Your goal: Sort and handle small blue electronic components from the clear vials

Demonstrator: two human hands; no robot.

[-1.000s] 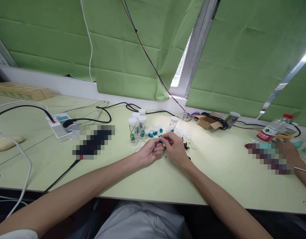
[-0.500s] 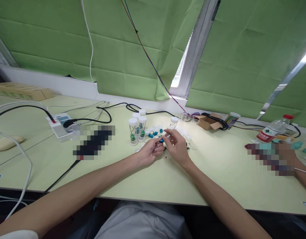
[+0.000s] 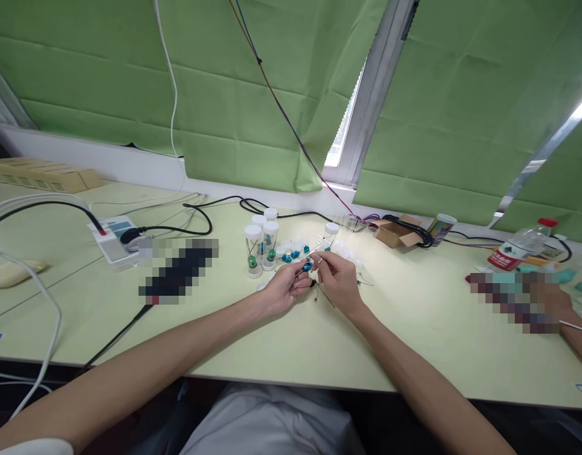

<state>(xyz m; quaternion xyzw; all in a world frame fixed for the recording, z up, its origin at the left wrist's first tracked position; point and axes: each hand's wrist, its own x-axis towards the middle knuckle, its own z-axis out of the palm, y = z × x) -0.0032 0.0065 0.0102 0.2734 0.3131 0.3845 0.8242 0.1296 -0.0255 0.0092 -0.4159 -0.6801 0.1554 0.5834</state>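
Observation:
My left hand is closed around a small shiny blue piece, with thin wire-like ends by the fingers. Close on its right, my right hand pinches a thin, pale, short item whose kind I cannot make out. Both hands are just above the table, fingertips nearly touching. Behind them lie several more small blue pieces among clear plastic bits. To the left stand clear tubes with white caps, with green pieces inside. A thin dark stem shows below the right fingers.
A capped tube and an open cardboard box with black cable stand behind. At left are a power strip and a blurred dark object. Right, a red-capped bottle lies near another person's hand.
My right fingers have drawn slightly down and away from the blue piece, and a pale tip now shows between them. The left hand stays nearly still.

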